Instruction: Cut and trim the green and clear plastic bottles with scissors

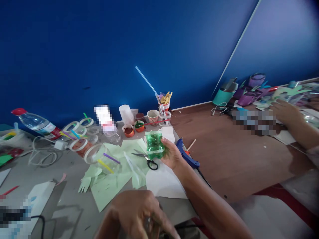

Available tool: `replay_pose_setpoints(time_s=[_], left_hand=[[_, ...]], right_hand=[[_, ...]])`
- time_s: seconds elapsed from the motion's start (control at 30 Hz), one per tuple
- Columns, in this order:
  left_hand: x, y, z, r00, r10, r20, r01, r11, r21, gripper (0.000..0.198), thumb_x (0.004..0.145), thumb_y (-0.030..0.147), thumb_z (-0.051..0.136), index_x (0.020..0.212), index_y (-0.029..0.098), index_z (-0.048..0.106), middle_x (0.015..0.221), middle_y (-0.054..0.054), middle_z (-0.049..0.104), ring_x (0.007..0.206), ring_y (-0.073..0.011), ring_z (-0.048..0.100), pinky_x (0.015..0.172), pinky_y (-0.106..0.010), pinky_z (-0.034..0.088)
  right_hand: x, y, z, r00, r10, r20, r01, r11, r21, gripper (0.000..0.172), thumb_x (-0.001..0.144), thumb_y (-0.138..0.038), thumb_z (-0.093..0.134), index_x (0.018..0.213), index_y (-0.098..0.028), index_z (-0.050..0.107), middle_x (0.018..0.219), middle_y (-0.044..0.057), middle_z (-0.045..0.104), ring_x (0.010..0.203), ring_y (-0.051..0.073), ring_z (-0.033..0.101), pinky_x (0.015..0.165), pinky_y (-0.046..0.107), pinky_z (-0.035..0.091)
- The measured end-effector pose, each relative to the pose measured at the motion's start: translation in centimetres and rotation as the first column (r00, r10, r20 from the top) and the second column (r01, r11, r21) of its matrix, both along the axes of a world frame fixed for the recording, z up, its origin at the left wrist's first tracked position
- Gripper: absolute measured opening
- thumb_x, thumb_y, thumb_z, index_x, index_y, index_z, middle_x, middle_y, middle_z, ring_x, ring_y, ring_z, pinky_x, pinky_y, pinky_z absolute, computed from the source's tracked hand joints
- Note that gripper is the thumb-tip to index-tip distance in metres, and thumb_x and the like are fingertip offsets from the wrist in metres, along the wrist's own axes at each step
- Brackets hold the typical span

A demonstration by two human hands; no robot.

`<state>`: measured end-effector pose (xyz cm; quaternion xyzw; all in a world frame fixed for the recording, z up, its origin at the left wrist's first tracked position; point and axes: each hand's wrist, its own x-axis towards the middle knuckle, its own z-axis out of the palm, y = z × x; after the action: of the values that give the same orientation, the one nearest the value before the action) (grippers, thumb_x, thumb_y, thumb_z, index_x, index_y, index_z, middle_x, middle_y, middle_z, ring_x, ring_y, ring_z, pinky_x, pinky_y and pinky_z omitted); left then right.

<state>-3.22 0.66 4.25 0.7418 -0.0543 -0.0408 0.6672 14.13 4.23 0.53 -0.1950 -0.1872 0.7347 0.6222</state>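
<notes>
My right hand (171, 152) reaches forward over the table, its fingers wrapped round the right side of a cut green plastic bottle piece (155, 146). Just below the piece lie scissors (149, 161) with black handles, blades pointing left. My left hand (138, 212) is low at the bottom edge, back of the hand up and fingers curled downward; what they hold, if anything, is hard to make out. Between the hands are white paper (164, 184) and light green paper sheets (107, 194). A blue glue gun (188, 156) rests to the right of my right hand.
Behind stand small paint cups (128, 131), a paper cup (153, 117) and a cup of wooden cutlery (164, 104). Left are clear plastic cups (93, 154) with straws and a red-capped bottle (37, 122). Another person's hand (284, 111) is at the far right, near purple containers (246, 96).
</notes>
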Motion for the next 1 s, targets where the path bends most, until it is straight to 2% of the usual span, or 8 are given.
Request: replay_pose_setpoints(time_s=[0.07, 0.13, 0.23, 0.3, 0.37, 0.5, 0.7, 1.0], left_hand=[[-0.5, 0.1, 0.2, 1.0, 0.024, 0.017, -0.023, 0.998, -0.058, 0.056, 0.068, 0.062, 0.068, 0.106, 0.02, 0.073, 0.059, -0.004, 0.066, 0.053, -0.018, 0.063, 0.051, -0.025, 0.047], [-0.9, 0.0, 0.0, 0.936, 0.343, 0.084, -0.337, 0.939, -0.073, 0.044, 0.074, 0.057, 0.065, 0.097, 0.02, 0.075, 0.058, -0.006, 0.064, 0.056, -0.0184, 0.062, 0.054, -0.027, 0.047], [-1.0, -0.2, -0.9, 0.564, 0.798, 0.211, -0.778, 0.6, -0.188, 0.024, 0.084, 0.042, 0.062, 0.087, 0.02, 0.072, 0.059, -0.003, 0.059, 0.052, -0.0129, 0.054, 0.057, -0.028, 0.046], [-0.6, -0.1, -1.5, 0.288, 0.904, 0.315, -0.913, 0.358, -0.194, 0.013, 0.086, 0.03, 0.06, 0.089, 0.02, 0.068, 0.067, -0.002, 0.058, 0.056, -0.0109, 0.052, 0.061, -0.027, 0.048], [0.1, 0.1, -1.8, 0.127, 0.879, 0.46, -0.98, 0.183, -0.081, 0.01, 0.087, 0.02, 0.057, 0.093, 0.02, 0.066, 0.08, -0.004, 0.059, 0.071, -0.0127, 0.056, 0.068, -0.027, 0.049], [1.2, 0.2, -1.9, 0.136, 0.713, 0.688, -0.986, 0.031, 0.162, 0.021, 0.086, 0.008, 0.052, 0.1, 0.021, 0.062, 0.094, -0.006, 0.056, 0.088, -0.0145, 0.058, 0.075, -0.026, 0.05], [1.6, 0.7, -2.6, 0.114, 0.527, 0.842, -0.897, -0.31, 0.315, 0.033, 0.083, 0.007, 0.058, 0.113, 0.019, 0.058, 0.101, -0.008, 0.056, 0.096, -0.0178, 0.057, 0.085, -0.033, 0.05], [1.7, 1.5, -3.5, 0.134, 0.439, 0.888, -0.862, -0.391, 0.323, 0.027, 0.079, 0.007, 0.062, 0.103, 0.021, 0.061, 0.091, -0.004, 0.061, 0.085, -0.0172, 0.06, 0.1, -0.05, 0.04]], right_hand=[[0.0, 0.0, -0.1, 1.0, 0.003, 0.002, -0.003, 1.0, -0.005, 0.021, 0.07, -0.033, 0.072, 0.083, -0.02, 0.062, 0.078, 0.002, 0.071, 0.074, 0.02, 0.065, 0.062, 0.03, 0.051], [0.0, 0.0, -0.1, 1.0, 0.008, 0.006, -0.008, 1.0, 0.015, 0.02, 0.071, -0.032, 0.07, 0.084, -0.02, 0.063, 0.077, 0.001, 0.07, 0.071, 0.019, 0.065, 0.061, 0.029, 0.051], [-0.2, 0.1, -0.2, 1.0, -0.004, 0.021, 0.003, 0.998, 0.058, 0.018, 0.074, -0.032, 0.068, 0.086, -0.02, 0.064, 0.076, 0.0, 0.07, 0.067, 0.017, 0.063, 0.058, 0.028, 0.05], [-0.3, 0.1, -0.3, 0.999, -0.006, 0.046, 0.003, 0.997, 0.082, 0.019, 0.076, -0.034, 0.065, 0.088, -0.02, 0.064, 0.076, 0.001, 0.07, 0.069, 0.018, 0.064, 0.058, 0.028, 0.05], [-0.4, 0.2, -0.4, 0.997, -0.004, 0.076, -0.004, 0.994, 0.106, 0.022, 0.076, -0.035, 0.065, 0.091, -0.019, 0.064, 0.078, 0.002, 0.07, 0.072, 0.019, 0.065, 0.058, 0.028, 0.05], [-0.4, 0.3, -0.6, 0.994, -0.007, 0.106, -0.007, 0.992, 0.129, 0.025, 0.076, -0.036, 0.067, 0.094, -0.019, 0.064, 0.082, 0.003, 0.07, 0.075, 0.02, 0.065, 0.061, 0.029, 0.051], [-0.5, 0.2, -0.5, 0.995, -0.015, 0.101, 0.004, 0.994, 0.111, 0.029, 0.074, -0.035, 0.07, 0.098, -0.019, 0.064, 0.085, 0.003, 0.071, 0.076, 0.019, 0.066, 0.063, 0.029, 0.053], [-0.9, -0.3, 0.5, 0.994, -0.027, 0.103, 0.019, 0.997, 0.078, 0.026, 0.073, -0.031, 0.072, 0.094, -0.018, 0.064, 0.082, 0.003, 0.071, 0.076, 0.019, 0.066, 0.063, 0.028, 0.053]])
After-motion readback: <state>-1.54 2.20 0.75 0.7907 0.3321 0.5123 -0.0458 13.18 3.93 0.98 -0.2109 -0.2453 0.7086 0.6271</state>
